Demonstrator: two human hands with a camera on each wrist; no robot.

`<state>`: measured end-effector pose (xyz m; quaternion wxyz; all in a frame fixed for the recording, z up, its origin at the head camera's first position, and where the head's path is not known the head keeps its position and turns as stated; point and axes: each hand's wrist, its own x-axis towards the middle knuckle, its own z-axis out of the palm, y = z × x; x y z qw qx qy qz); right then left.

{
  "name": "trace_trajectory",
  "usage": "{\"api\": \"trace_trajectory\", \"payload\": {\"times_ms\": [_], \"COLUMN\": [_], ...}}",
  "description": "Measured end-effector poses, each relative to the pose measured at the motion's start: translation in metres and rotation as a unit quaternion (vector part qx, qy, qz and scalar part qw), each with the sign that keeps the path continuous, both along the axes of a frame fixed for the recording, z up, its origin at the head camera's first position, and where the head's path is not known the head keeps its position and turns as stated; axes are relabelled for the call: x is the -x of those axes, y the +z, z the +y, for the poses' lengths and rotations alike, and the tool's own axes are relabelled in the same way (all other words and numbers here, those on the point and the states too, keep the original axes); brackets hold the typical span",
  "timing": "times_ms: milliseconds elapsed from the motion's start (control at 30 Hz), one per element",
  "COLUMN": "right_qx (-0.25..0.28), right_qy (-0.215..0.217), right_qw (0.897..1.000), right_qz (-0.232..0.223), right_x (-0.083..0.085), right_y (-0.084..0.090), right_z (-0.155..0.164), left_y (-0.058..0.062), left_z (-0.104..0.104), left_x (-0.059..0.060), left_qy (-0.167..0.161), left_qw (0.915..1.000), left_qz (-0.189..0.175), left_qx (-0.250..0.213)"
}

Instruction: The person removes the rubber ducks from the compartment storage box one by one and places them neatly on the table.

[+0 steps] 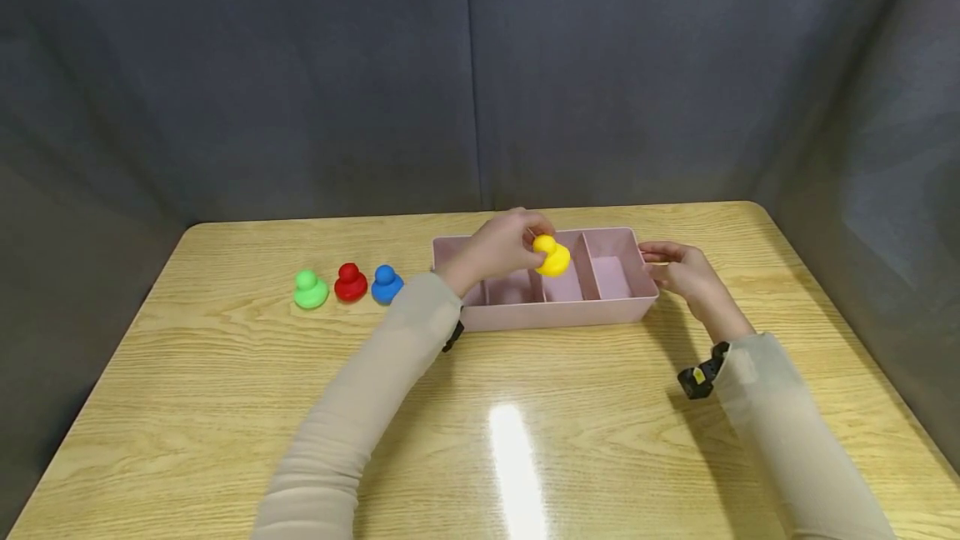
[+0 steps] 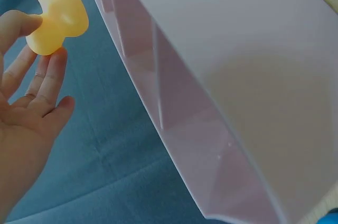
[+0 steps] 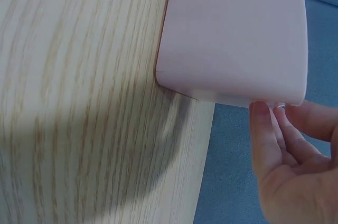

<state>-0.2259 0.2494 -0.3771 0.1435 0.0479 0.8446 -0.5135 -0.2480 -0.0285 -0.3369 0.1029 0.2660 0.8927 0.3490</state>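
Note:
My left hand (image 1: 504, 247) pinches a yellow toy duck (image 1: 553, 260) between thumb and fingers. It holds the duck above the third compartment from the left of a long pink divided box (image 1: 555, 314). The duck (image 2: 59, 11) also shows in the left wrist view, head and rounded body in one piece. At the box's right end, my right hand (image 1: 686, 273) rests its fingertips against the end wall, thumb near the rim. In the right wrist view, these fingers (image 3: 262, 134) are fairly straight.
Left of the box, a green toy duck (image 1: 311, 291), a red one (image 1: 350, 284) and a blue one (image 1: 386, 286) stand in a row on the wooden table (image 1: 225, 407). My left forearm passes close to the blue one. A dark curtain (image 1: 337, 90) hangs behind.

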Motion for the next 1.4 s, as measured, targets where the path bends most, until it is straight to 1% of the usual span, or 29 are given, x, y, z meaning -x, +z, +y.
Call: {"api": "trace_trajectory", "payload": {"times_ms": [233,367,567,1033,1200,1400], "right_qx": [0.005,0.000,-0.002,0.000,0.001,0.003], "right_qy": [-0.001,-0.001,-0.004,-0.002,-0.009,-0.009], "right_qw": [1.000,1.000,1.000,1.000,1.000,1.000], "right_qz": [0.011,0.008,0.000,0.004,0.002,0.003], "right_x": [-0.001,-0.001,-0.002,-0.004,-0.004,-0.003], "right_y": [-0.001,0.000,0.000,0.001,0.002,-0.001], "right_z": [0.000,0.000,0.000,-0.002,-0.004,-0.004], "left_y": [0.001,0.002,0.003,0.006,0.007,0.007], "left_z": [-0.014,-0.023,-0.038,-0.078,-0.091,-0.105], "left_x": [0.000,-0.001,-0.003,-0.005,-0.008,-0.011], "left_qy": [0.020,0.034,0.051,0.067,0.079,0.086], "left_qw": [0.9998,0.9993,0.9986,0.9977,0.9967,0.9961], "left_qz": [-0.011,-0.016,-0.013,-0.004,-0.017,-0.016], "left_qx": [-0.001,0.000,-0.003,0.011,0.011,0.014]}}
